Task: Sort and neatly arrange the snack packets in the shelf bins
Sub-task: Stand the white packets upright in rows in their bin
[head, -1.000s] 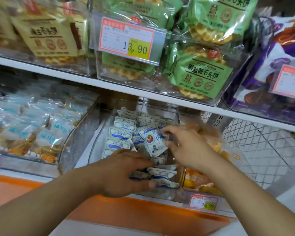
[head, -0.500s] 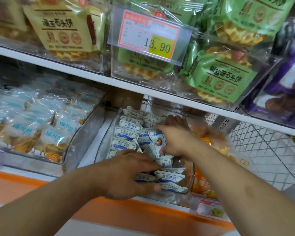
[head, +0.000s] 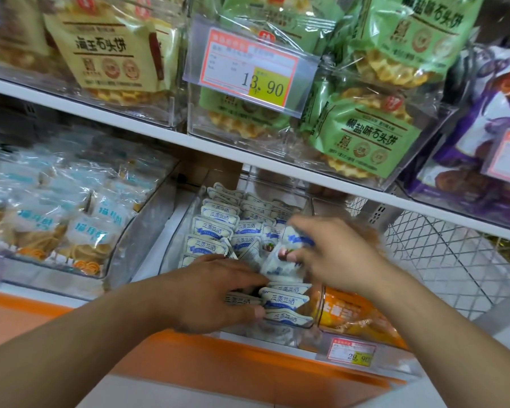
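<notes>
**Snack packets handled in the clear bin**

Snack packets (head: 218, 231), small, white and blue, stand in rows in a clear bin (head: 171, 245) on the lower shelf (head: 277, 360), filling it from back wall to front edge. The left hand (head: 215, 293) lies over the front left packets, fingers bent, thumb pressing those at the front edge. The right hand (head: 336, 254), blurred, pinches one packet (head: 277, 260) with thumb and fingers, raised above the bin's right side. An orange bag (head: 354, 313) sits just beside the bin.
</notes>
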### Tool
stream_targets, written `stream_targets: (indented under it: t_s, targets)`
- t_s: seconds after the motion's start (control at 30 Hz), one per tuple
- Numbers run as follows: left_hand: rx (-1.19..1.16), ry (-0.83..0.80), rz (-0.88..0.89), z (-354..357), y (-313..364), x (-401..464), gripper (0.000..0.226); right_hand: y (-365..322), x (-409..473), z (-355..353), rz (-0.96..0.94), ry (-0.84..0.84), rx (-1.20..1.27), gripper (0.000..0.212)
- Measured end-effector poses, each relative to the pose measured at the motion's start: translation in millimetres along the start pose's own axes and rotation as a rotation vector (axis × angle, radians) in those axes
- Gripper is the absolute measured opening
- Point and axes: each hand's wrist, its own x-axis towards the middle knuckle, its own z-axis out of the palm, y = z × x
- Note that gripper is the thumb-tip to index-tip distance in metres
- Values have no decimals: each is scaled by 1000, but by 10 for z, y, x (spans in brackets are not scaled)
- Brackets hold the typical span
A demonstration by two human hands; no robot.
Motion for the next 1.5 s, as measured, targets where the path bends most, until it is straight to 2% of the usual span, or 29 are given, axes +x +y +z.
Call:
stream_targets:
  t_s: [0.1,0.17,0.27,0.43,0.5,0.57,0.67,0.77,0.87,0.93,1.03,1.1,1.23,1.33,1.4,1.47,1.5]
  targets:
    - [-29,24,11,-18,-19,-3,58,-68,-52,79,-33,-272,-83,11]
    - [-28,31,11,-28,-37,-11,56,-87,-30,70,-5,-406,-31,30]
    - [-16,22,-3,-36,-43,-37,59,-160,71,-10,32,-486,-51,49]
    - [70,43,-94,-30,-62,-54,76,-296,316,-17,-4,-646,-176,42]
    - [115,63,-113,-40,-80,-64,78,-241,365,4,50,-589,-108,43]
    - [120,66,-113,-40,-104,-58,78,-145,418,67,102,-434,7,43]
    - [119,42,-117,-57,-108,-66,75,-83,508,205,139,-232,32,24]
    - [110,26,-100,-81,-102,-74,72,-116,614,273,125,-309,75,50]
    - [107,-2,-99,-94,-110,-86,71,-164,727,326,107,-368,76,56]
    - [107,-14,-101,-108,-104,-96,70,-154,766,390,149,-347,142,48]
    - [101,0,-91,-119,-104,-96,69,-119,757,439,169,-317,98,17]
    - [60,25,-87,-116,-126,-88,67,-108,721,385,170,-261,61,11]
    - [-93,145,-141,-148,-83,-119,52,-128,495,107,181,-8,42,16]
    - [-290,293,-297,-227,41,-128,43,-212,124,2,143,285,121,15]
    - [-597,390,-366,-293,163,-108,40,-370,-177,36,28,433,212,11]
    - [-974,420,-367,-351,274,-95,42,-510,-405,120,-94,446,230,6]
    - [-1091,433,-355,-363,321,-101,40,-541,-470,167,-132,402,227,13]
